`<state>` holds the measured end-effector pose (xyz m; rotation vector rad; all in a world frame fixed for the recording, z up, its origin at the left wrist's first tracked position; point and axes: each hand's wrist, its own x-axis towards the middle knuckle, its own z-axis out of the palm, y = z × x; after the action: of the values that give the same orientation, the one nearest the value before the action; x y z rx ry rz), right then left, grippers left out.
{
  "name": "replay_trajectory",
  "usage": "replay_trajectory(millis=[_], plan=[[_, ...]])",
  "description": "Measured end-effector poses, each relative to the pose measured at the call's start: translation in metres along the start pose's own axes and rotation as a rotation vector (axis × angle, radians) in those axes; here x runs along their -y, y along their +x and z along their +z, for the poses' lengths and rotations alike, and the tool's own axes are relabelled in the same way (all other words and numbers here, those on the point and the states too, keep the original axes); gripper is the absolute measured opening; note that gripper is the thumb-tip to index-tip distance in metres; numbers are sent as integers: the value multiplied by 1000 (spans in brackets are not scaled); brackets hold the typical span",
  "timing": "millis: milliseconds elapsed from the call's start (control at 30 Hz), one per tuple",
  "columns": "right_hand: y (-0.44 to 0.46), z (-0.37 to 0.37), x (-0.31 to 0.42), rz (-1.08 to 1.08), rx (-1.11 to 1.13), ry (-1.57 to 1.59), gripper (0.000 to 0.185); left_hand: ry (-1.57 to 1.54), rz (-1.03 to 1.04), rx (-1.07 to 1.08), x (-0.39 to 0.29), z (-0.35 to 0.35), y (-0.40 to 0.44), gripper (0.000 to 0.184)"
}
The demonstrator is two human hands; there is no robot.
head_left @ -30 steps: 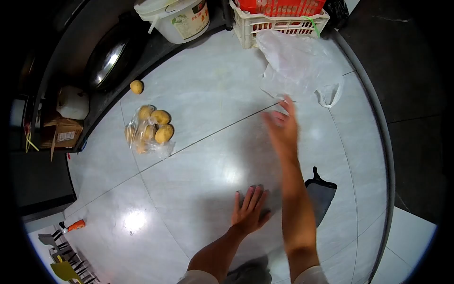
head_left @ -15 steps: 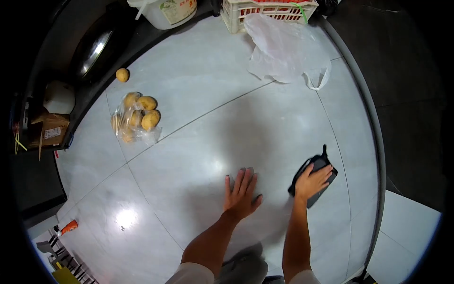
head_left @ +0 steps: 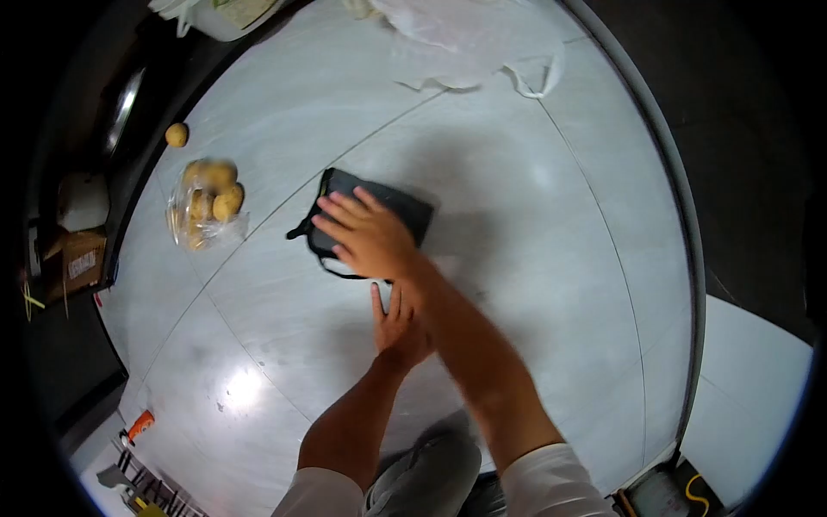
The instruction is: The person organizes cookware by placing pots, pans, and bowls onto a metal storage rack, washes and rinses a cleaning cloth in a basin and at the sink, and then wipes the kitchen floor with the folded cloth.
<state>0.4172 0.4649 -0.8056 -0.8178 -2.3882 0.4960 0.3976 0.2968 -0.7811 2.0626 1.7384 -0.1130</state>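
Note:
My right hand (head_left: 369, 234) lies flat with spread fingers on top of a dark grey, flat cloth-like piece (head_left: 405, 207). That piece has black edging, a short tab and a thin loop at its left side, and rests on the grey surface (head_left: 301, 336). Just below, my left hand (head_left: 400, 329) is flat on the surface, fingers stretched out; my right forearm crosses over and hides part of it. Left of the cloth-like piece, several potatoes (head_left: 227, 202) sit in a clear plastic bag (head_left: 226, 231). A single potato (head_left: 177, 134) lies farther back.
A white plastic bag (head_left: 465, 47) lies at the back. A white tub (head_left: 228, 21) stands at the back left. Along the left edge are a cardboard box (head_left: 86, 254) and dark shelving. An orange bottle (head_left: 140, 425) is at the lower left. The surface's dark raised edge (head_left: 689, 224) curves along the right.
My right hand has swept the dark cloth-like piece from the right to the middle, turning it. My right arm now crosses over my left hand. The view has shifted somewhat.

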Motion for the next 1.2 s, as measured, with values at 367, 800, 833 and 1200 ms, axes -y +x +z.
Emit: replay_trajectory(millis=[367,800,833,1200], plan=[[-338,-227,-100,1047,-440,-744,54,0,12,-64,-7,-2,4,83],[-279,-28,137,1612,-377,-900,67,-7,59,-186,-6,0,1,77],[-241,-31,136,1648,-303,-815,70,-7,68,-206,-4,1,2,76],[-217,-53,129,1112,-206,-542,66,9,122,-335,-9,10,-3,66]])
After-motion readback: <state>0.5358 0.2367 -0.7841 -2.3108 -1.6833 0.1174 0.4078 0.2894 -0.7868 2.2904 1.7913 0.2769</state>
